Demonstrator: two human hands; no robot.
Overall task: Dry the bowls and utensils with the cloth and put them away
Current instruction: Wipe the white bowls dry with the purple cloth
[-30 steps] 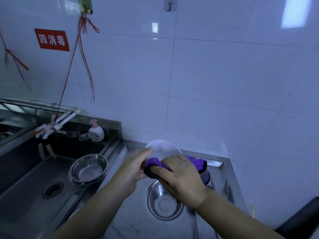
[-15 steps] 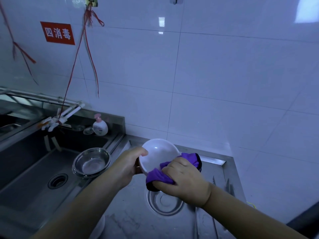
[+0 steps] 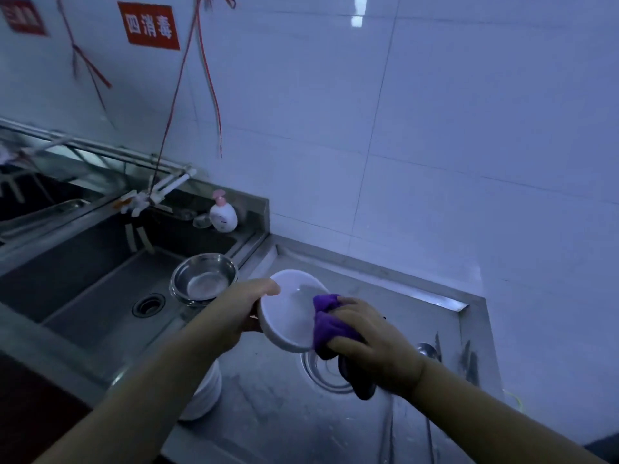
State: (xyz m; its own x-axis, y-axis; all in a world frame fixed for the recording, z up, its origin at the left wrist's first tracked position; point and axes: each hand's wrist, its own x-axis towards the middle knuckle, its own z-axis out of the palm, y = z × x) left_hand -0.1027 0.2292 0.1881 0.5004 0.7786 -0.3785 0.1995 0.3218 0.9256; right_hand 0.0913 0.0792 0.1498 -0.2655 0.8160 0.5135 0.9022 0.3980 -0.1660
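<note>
Counter (image 3: 274, 413) bare at front centre; passage open there. Obstructed left by stacked white bowls (image 3: 205, 395), centre by steel bowl (image 3: 323, 371) under the hands, right by ladle (image 3: 428, 350) and utensils (image 3: 469, 361). Sink (image 3: 100, 296) floor open apart from steel bowls (image 3: 202, 279) at right edge.

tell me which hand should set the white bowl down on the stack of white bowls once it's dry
Left, probably. The left hand already grips the white bowl by its rim, and the stack of white bowls sits just beneath that forearm. The right hand is busy holding the purple cloth against the bowl.
</note>
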